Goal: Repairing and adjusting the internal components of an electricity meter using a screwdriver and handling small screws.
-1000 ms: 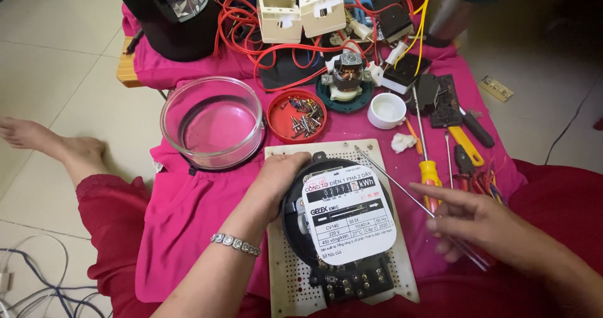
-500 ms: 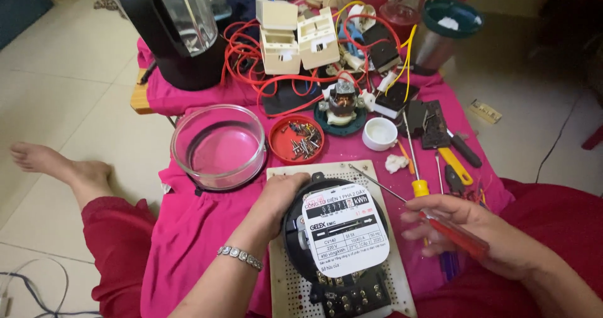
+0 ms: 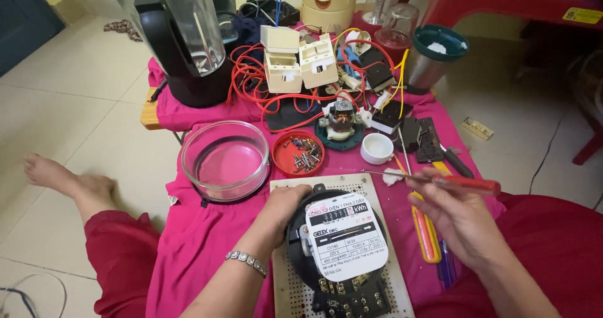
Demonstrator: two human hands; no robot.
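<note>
Left hand (image 3: 286, 208) steadies the round black meter (image 3: 336, 246) on its perforated board (image 3: 377, 186). Right hand (image 3: 455, 211) pinches a red-handled screwdriver (image 3: 440, 181), tip clear (poised, not engaged). I judge next: seat tip on a screw.

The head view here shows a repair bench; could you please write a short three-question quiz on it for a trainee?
1. True or false: the left hand rests on the round black meter.
2. What does the right hand hold?
3. The red dish contains: A) water B) screws C) wire.

Key
1. True.
2. A red-handled screwdriver, its tip pointing left.
3. B; it sits beside the glass bowl.
</note>
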